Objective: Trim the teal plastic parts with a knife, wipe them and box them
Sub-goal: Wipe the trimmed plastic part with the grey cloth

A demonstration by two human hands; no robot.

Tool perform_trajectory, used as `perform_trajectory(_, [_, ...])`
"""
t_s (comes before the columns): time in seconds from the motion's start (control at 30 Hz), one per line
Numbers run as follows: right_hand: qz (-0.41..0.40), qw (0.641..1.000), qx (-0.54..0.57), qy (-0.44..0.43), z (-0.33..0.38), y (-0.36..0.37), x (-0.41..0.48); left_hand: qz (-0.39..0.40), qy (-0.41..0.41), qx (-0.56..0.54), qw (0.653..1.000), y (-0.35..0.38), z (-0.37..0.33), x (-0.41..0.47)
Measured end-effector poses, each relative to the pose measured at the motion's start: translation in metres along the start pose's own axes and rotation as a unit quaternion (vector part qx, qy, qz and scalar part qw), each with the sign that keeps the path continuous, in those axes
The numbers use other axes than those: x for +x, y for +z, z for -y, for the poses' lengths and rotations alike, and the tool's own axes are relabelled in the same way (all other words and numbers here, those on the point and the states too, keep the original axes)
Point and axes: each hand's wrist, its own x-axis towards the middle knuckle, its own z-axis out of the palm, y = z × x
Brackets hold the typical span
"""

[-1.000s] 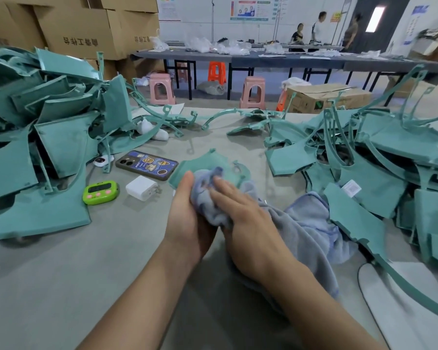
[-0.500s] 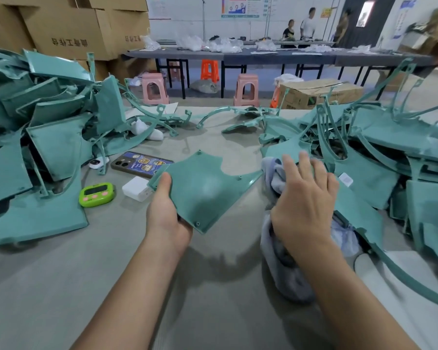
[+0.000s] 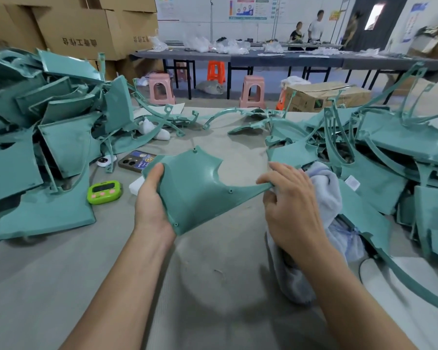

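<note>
My right hand (image 3: 291,205) has come off the cloth (image 3: 324,188) and pinches a tip of the teal part (image 3: 195,188); my left hand (image 3: 151,205) grips its edge. Wiping seems done.

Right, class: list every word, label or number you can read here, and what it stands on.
Nothing reads clearly enough to quote.
Boxes: dark printed characters, blurred.
Wall posters: too small.
Phone: stickers, blurred.
Timer: display unreadable.
White tag: too small.

Grey table (image 3: 213,286) | left heap (image 3: 48,137) of teal parts | right heap (image 3: 390,157) likewise | phone (image 3: 134,161), green timer (image 3: 104,192), white charger (image 3: 136,186) close together beside left heap | pale cloth (image 3: 326,198) against right heap | curved strips (image 3: 225,114) at far edge
</note>
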Motion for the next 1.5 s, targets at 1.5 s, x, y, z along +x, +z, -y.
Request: perform_trajectory(1.5, [-0.112,0.985,-0.117,-0.053,-0.007,0.011,-0.009,0.073,-0.075,0.008,0.994,-0.001,-0.004,-0.004])
